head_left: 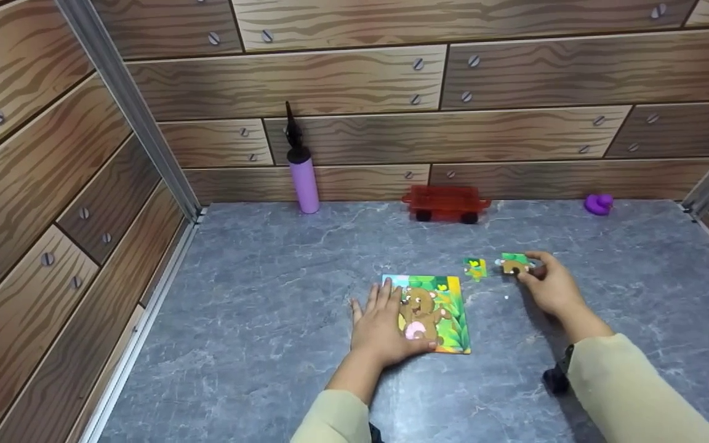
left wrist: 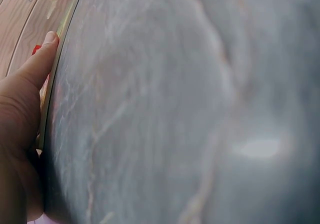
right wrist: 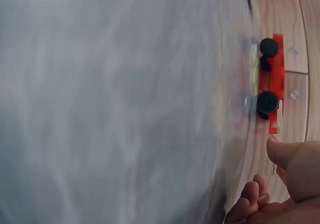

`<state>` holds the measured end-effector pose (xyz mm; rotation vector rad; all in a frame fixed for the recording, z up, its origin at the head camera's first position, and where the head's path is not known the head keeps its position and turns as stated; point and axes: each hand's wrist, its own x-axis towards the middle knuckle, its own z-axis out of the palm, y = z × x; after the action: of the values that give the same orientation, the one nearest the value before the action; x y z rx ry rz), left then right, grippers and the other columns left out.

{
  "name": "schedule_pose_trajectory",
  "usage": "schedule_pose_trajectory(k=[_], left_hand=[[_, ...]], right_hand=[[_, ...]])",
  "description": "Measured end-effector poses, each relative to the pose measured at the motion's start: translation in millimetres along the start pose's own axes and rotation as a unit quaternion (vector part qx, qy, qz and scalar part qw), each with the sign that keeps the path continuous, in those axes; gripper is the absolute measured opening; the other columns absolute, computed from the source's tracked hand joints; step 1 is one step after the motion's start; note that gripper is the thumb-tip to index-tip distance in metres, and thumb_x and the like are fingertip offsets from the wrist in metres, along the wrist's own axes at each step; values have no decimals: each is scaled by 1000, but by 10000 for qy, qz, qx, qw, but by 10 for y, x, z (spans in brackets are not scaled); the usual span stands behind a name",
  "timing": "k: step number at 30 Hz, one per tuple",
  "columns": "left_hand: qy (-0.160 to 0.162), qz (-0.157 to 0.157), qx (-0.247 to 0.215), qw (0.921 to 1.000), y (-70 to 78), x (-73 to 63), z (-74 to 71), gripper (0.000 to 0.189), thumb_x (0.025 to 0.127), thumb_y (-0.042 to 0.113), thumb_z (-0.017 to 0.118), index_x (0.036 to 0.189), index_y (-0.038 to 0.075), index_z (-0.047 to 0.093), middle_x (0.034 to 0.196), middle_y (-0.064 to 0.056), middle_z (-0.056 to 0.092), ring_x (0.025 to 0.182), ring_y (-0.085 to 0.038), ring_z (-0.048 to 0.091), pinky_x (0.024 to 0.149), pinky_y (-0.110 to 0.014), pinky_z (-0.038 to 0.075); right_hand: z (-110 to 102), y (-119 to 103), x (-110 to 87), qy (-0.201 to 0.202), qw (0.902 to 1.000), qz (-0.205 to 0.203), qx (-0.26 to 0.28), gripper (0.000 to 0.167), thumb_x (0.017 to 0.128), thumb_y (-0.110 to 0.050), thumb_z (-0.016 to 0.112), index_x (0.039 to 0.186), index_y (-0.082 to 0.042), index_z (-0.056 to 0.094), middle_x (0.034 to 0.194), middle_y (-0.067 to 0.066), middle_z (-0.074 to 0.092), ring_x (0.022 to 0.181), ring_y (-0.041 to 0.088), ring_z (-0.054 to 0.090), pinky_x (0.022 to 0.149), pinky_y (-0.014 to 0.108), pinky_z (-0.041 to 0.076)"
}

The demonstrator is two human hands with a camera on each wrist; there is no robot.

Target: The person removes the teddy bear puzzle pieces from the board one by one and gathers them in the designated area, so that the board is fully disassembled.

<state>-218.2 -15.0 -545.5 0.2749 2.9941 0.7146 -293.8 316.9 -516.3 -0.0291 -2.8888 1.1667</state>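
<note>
A square jigsaw puzzle (head_left: pixel 456 311) with a brown bear on green leaves lies flat on the grey marbled tabletop. My left hand (head_left: pixel 382 329) rests on its left part with fingers spread, hiding that side. In the left wrist view, the thumb (left wrist: pixel 37 66) lies along the puzzle's edge. To the right, my right hand (head_left: pixel 556 294) pinches a jigsaw piece (head_left: pixel 512 263) in green and brown between thumb and fingers. The right wrist view shows this piece edge-on, beyond the thumb (right wrist: pixel 282 151). A second jigsaw piece (head_left: pixel 475 268), yellow and green, lies loose between the puzzle and my right hand.
Along the back wall stand a purple hand pump (head_left: pixel 305 183) with a black nozzle, a red toy wagon (head_left: pixel 447 199) with black wheels, and a purple rubber duck (head_left: pixel 598 205). Wood-patterned panels (head_left: pixel 354 80) enclose the tabletop (head_left: pixel 256 295) at the back and sides.
</note>
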Motion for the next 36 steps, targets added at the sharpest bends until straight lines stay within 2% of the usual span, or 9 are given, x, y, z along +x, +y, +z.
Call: schedule_pose_trajectory(k=[4, 7, 12, 19, 23, 30, 36], left_hand=[[-27, -9, 41, 10000, 2, -3, 0, 125, 72, 83, 77, 166, 13, 36, 176, -6, 20, 163, -31, 13, 126, -68, 3], [-50, -25, 68, 10000, 5, -11, -4, 125, 71, 83, 77, 166, 14, 36, 176, -6, 20, 163, -30, 13, 126, -68, 3], [-49, -34, 71, 10000, 7, -10, -4, 126, 71, 84, 77, 167, 14, 35, 176, -6, 20, 163, -30, 14, 126, -68, 4], [-16, -30, 87, 10000, 6, -2, -8, 126, 70, 85, 76, 166, 14, 36, 176, -6, 21, 162, -30, 14, 126, -67, 6], [-2, -26, 113, 9999, 1, -3, -11, 126, 70, 86, 76, 166, 15, 36, 176, -6, 21, 163, -30, 14, 126, -68, 6], [-14, -30, 134, 9999, -2, -8, -14, 126, 70, 85, 76, 166, 14, 36, 176, -5, 21, 163, -29, 14, 126, -68, 6], [-33, -19, 152, 9999, -2, 6, 8, 126, 70, 86, 75, 166, 15, 36, 176, -5, 21, 163, -29, 13, 126, -68, 5]], right_hand=[[-39, 49, 34, -49, 9999, 122, -20, 52, 105, -11, 62, 149, 10, 44, 105, 25, 62, 95, 36, 59, 76, 39, 47], [-59, 67, 62, -187, 9994, 282, -21, 54, 107, -13, 60, 152, 9, 41, 114, 30, 61, 99, 38, 59, 76, 38, 49], [-82, 91, 87, -410, 9979, 493, -34, 56, 108, -15, 59, 154, 9, 38, 126, 38, 57, 110, 46, 58, 84, 47, 51], [-92, 97, 131, -548, 9967, 513, -311, 57, 108, -17, 59, 154, 9, 39, 126, 37, 54, 112, 47, 54, 93, 59, 47], [-76, 92, 144, -580, 9963, 472, -417, 55, 108, -15, 59, 152, 9, 40, 126, 38, 54, 112, 48, 54, 94, 61, 47], [-52, 68, 144, -585, 9958, 502, -501, 56, 107, -14, 60, 153, 11, 39, 143, 43, 48, 130, 56, 51, 106, 65, 45], [-72, 71, 143, -601, 9957, 557, -426, 56, 107, -14, 59, 153, 11, 39, 143, 44, 47, 132, 57, 48, 109, 67, 42]])
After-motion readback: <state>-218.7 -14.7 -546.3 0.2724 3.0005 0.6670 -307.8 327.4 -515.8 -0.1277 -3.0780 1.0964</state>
